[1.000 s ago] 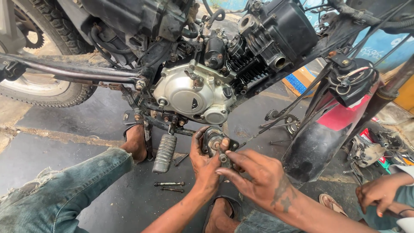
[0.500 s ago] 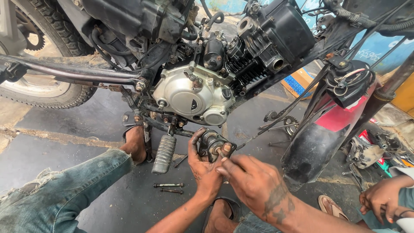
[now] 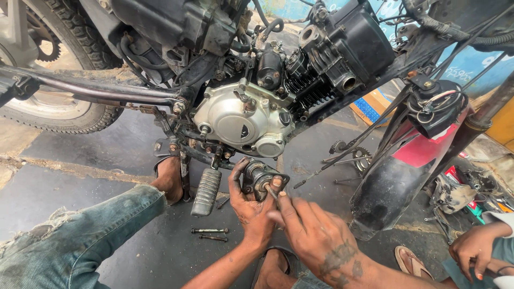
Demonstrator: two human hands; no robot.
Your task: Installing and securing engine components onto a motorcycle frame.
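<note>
Single head-worn view, looking down and forward from close above the person's hands (image 3: pixel 289 225) toward the motorcycle engine (image 3: pixel 241 120) at near range; the floor (image 3: pixel 107 155) fills the lower frame. No second view shares the scene.

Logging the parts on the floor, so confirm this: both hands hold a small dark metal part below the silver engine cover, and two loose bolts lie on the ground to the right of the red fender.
Not quite. The head view shows the two loose bolts lying left of the hands, below the footpeg, not right of the red fender. The rest stands: the left hand and right hand hold the dark metal part below the silver engine cover.
</note>
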